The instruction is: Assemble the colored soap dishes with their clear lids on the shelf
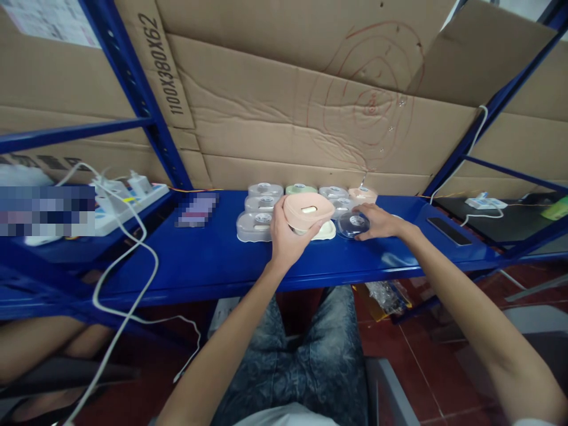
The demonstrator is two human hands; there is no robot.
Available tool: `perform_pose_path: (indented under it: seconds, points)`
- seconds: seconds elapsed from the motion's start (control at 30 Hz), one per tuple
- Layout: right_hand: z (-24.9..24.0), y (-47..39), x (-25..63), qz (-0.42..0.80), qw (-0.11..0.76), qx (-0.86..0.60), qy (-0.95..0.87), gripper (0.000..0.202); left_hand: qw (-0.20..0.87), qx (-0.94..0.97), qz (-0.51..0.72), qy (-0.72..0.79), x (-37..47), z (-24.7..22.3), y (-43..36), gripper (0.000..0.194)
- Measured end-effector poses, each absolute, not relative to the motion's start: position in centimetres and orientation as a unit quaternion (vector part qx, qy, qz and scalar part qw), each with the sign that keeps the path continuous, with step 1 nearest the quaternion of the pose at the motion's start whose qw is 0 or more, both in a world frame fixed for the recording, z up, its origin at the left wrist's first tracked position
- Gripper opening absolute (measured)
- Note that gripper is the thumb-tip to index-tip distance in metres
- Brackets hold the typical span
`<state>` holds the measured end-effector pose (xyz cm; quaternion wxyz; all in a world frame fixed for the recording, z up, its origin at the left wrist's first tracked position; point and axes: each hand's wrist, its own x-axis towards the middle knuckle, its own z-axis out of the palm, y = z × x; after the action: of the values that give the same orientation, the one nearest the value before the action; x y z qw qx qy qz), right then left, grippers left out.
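The left hand [288, 236] grips a peach case [309, 208] by its sides, thumb along the near edge and fingers round the far left side, and holds it up in front of the grouped containers. A pale slot shows in the top of the case, which tilts slightly towards the camera. The right hand [379, 222] lies at the right side of a clear round container [354, 225], its fingers bent and parted around the rim (whether they pinch it or merely touch it, I cannot tell). That container stands on the blue worktop [213, 254].

As far as the view shows, one case is up in the hand, while the others stand close together in rows. At the back are a clear box [265, 189], a green box [302, 189], a second clear one and a peach container [364, 196]; at the front left is a long clear container [254, 227]. A cream piece [327, 231] rests just below the raised case, partly hidden by it. So the grouping looks largely formed, with the peach case apart from it. A dark phone [449, 231] lies well to the right.
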<state>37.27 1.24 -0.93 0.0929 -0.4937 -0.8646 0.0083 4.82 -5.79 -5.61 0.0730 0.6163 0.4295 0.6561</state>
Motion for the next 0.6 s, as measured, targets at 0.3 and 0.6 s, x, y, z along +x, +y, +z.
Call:
perform_pose_path:
  seconds: [0.3, 0.6]
  points:
    - [-0.1, 1.7, 36.1, 0.004, -0.008, -0.525, -0.851, 0.101, 0.087, 0.617, 0.667, 0.409, 4.9, -5.8, -5.4, 0.089]
    - [-0.1, 1.5, 36.0, -0.006, -0.036, -0.533, -0.845, 0.101, 0.119, 0.623, 0.654, 0.412, 4.9, -5.8, -5.4, 0.088]
